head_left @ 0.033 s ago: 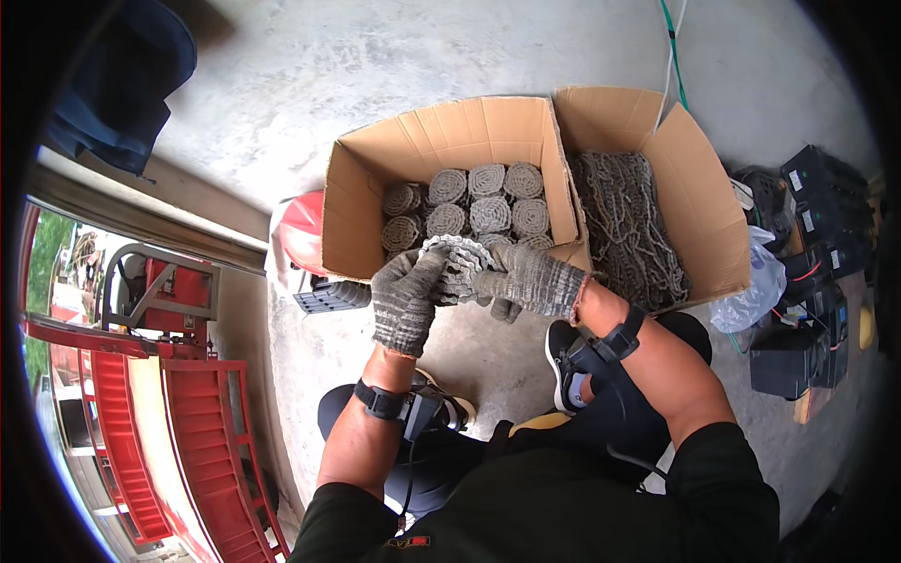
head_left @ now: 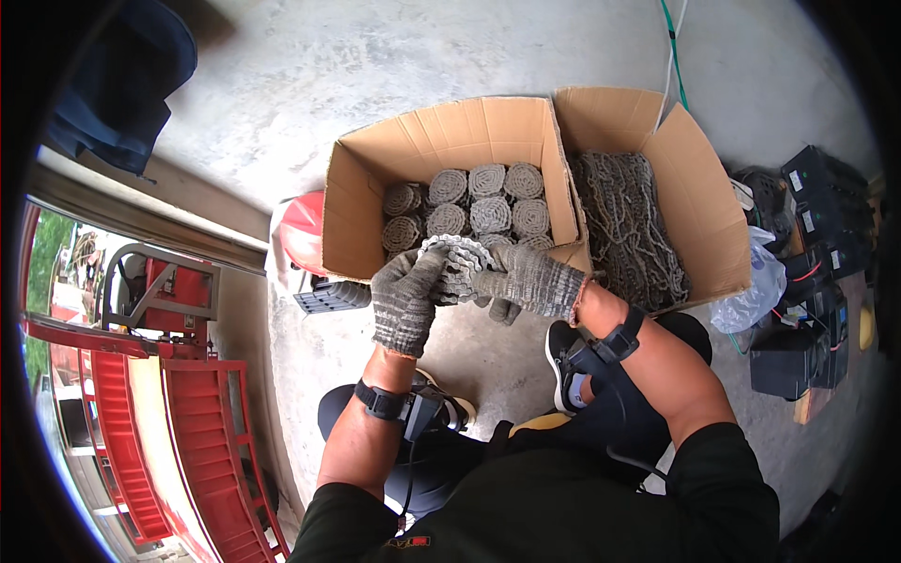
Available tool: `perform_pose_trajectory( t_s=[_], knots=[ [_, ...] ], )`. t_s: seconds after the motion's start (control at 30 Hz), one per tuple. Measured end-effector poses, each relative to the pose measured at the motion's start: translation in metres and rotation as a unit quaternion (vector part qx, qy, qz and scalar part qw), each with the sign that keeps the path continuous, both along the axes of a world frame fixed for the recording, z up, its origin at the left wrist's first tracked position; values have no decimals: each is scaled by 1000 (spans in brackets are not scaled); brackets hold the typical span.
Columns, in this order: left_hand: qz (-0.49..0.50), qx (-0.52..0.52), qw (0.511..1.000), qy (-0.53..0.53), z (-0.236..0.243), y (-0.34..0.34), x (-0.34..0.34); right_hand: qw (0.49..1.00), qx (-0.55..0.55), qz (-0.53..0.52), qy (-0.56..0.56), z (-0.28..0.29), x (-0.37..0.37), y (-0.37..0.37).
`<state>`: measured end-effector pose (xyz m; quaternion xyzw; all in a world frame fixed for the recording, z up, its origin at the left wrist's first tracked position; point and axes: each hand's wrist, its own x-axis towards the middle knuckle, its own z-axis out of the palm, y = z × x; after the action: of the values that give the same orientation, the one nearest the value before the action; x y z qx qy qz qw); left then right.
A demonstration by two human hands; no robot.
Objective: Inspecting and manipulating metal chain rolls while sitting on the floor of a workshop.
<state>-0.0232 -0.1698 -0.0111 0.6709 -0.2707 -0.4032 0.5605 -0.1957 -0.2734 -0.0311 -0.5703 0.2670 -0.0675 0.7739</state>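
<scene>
Between my two gloved hands is a partly coiled metal chain (head_left: 460,266), held just in front of the near edge of a cardboard box. Grey knitted gloves cover both hands. My left hand (head_left: 405,298) grips the coil's left side, its thumb along the upper edge. From the right, my right hand (head_left: 533,280) closes on the coil's other side, with some fingertips hanging below it. Inside the left cardboard box (head_left: 450,131), several rolled chains (head_left: 488,214) stand in rows. A right-hand cardboard box (head_left: 699,178) holds a heap of loose, unrolled chains (head_left: 633,225).
Black batteries with cables (head_left: 793,361) and a clear plastic bag (head_left: 755,281) lie to the right. Left of the boxes sit a red object (head_left: 302,223) and a black plastic case (head_left: 328,296). Red metal machinery (head_left: 202,413) stands at the far left. My shoes are near the boxes.
</scene>
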Motion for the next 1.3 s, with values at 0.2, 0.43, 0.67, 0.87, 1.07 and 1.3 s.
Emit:
perform_pose_trajectory(
  t_s=[0.2,0.43,0.67,0.87,1.07,1.3],
  knots=[
    [59,-82,994,41,-11,-3,-2,998,45,10,-38,-6,8,14],
    [45,-59,995,62,-11,-2,-14,995,66,-50,-59,-3,7,17],
    [-42,-106,978,177,-10,2,-7,998,15,-39,-42,16,-3,1],
    [-101,-69,985,125,1,5,1,1000,-4,-13,-25,18,-9,-8],
    [-118,3,993,20,5,6,2,1000,-6,0,-6,24,-8,-7],
    [-79,-45,992,90,4,7,-2,1000,-1,5,1,21,-6,-6]
  ],
)
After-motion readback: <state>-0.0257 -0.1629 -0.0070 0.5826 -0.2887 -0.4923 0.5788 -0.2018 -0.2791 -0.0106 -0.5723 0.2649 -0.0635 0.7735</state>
